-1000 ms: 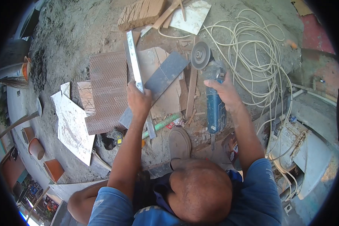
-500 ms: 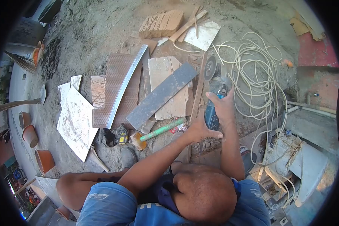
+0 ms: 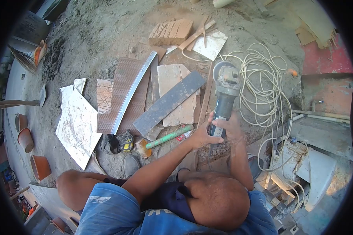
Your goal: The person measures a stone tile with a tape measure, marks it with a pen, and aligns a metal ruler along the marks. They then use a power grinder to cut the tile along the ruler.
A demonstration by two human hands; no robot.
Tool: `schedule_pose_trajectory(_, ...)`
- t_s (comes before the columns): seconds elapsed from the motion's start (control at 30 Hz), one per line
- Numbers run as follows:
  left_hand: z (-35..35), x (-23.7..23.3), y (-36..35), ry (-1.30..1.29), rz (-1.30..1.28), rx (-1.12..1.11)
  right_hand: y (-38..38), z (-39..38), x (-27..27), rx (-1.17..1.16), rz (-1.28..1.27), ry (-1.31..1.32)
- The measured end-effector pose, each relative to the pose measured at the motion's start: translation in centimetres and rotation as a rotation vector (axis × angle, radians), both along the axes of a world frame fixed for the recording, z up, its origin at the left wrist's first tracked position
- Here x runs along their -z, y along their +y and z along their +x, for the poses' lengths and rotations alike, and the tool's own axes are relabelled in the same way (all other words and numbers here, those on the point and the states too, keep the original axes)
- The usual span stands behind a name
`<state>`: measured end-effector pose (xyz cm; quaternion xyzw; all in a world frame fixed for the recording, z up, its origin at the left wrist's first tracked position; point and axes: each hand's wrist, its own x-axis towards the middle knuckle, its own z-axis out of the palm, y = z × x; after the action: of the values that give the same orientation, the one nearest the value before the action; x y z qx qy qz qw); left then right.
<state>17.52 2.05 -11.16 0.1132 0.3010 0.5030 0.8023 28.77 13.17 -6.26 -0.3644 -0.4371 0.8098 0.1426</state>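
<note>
Most of the view is bare dirt floor, strewn with offcuts. On its right side lies a loose coil of white cable. Left of centre a large pale tile lies flat. Beside it is a brown patterned tile with a long metal straightedge laid diagonally across it. A grey tile strip lies slanted over a beige slab. Just right of the strip, between it and the cable, is the angle grinder, its disc end pointing away from the person. Both hands hold its handle end. The left hand has its grip wrapped around the body from the left, the right hand is closed on it from the right, and the two touch. A green-handled mallet lies near the left hand, with a tape measure beyond it.
</note>
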Motion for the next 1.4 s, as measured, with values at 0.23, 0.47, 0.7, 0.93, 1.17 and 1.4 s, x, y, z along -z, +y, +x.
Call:
schedule_pose_trajectory(0.23, 0.7, 1.3, -2.0, 0.313, 0.169, 0.008, -3.1, -0.1, 2.0, 0.240, 0.160, 0.017)
schedule_pose_trajectory(0.47, -7.8, 3.8, 0.0, 1.271, 0.203, 0.404, -1.8, 0.0, 2.8, 0.158, 0.222, -0.186)
schedule_pose_trajectory(0.7, -14.8, 8.7, -5.5, 1.966, -0.218, 0.121, -1.4, -0.2, 3.1, 0.169, 0.453, -0.656)
schedule_pose_trajectory(0.93, -11.9, 8.6, -2.2, 2.153, -0.033, -0.028, -1.2, -0.7, 4.1, 0.063, 0.567, -0.859)
schedule_pose_trajectory(1.17, -11.8, 8.5, 0.3, 2.113, -0.016, 0.092, -0.2, -4.3, 4.6, -0.103, 0.557, -0.936)
schedule_pose_trajectory(1.4, -11.9, 9.8, 2.3, 1.959, 0.103, 0.070, 0.0, -7.1, 7.0, -0.113, 0.594, -0.821)
